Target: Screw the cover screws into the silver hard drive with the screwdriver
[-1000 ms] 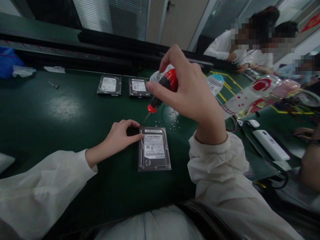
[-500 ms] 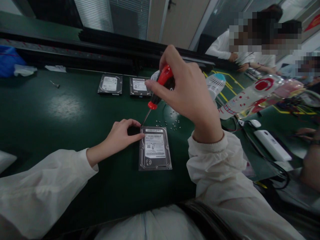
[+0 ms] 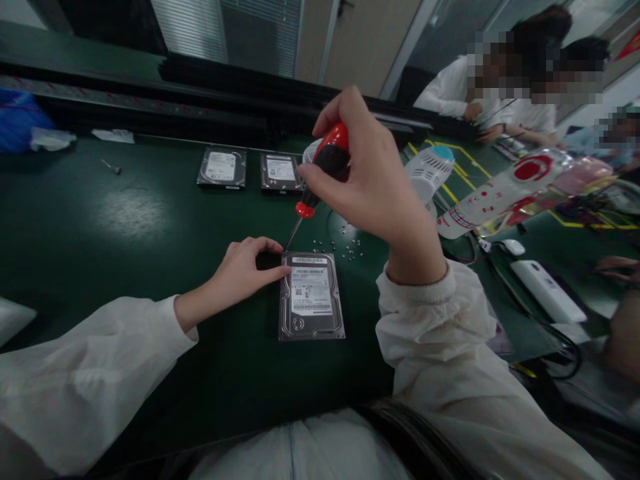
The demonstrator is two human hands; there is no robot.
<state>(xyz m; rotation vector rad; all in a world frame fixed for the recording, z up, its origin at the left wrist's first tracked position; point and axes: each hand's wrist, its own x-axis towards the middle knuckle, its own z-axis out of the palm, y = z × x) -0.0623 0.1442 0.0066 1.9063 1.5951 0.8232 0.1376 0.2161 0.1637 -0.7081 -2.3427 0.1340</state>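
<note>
A hard drive (image 3: 311,293) lies label up on the green table in front of me. My left hand (image 3: 250,263) grips its far left corner, thumb on the left edge and index finger curled to the corner. A red and black screwdriver (image 3: 327,160) is held by the handle in my right hand (image 3: 370,173), above the drive. Its shaft slants down to the left, with the tip at that same corner beside my left fingertips. Whether a screw sits under the tip is too small to tell. Several small screws (image 3: 350,252) lie scattered just beyond the drive.
Two more hard drives, one on the left (image 3: 222,168) and one on the right (image 3: 280,172), lie farther back. A white handheld fan (image 3: 431,172), a clear bottle (image 3: 480,200), cables and a white power strip (image 3: 547,290) occupy the right side. Other people sit beyond and at right.
My right fingers have shifted round the screwdriver handle, so more of its black side shows. The tip stays at the drive's corner; my left hand and the drive have not moved.
</note>
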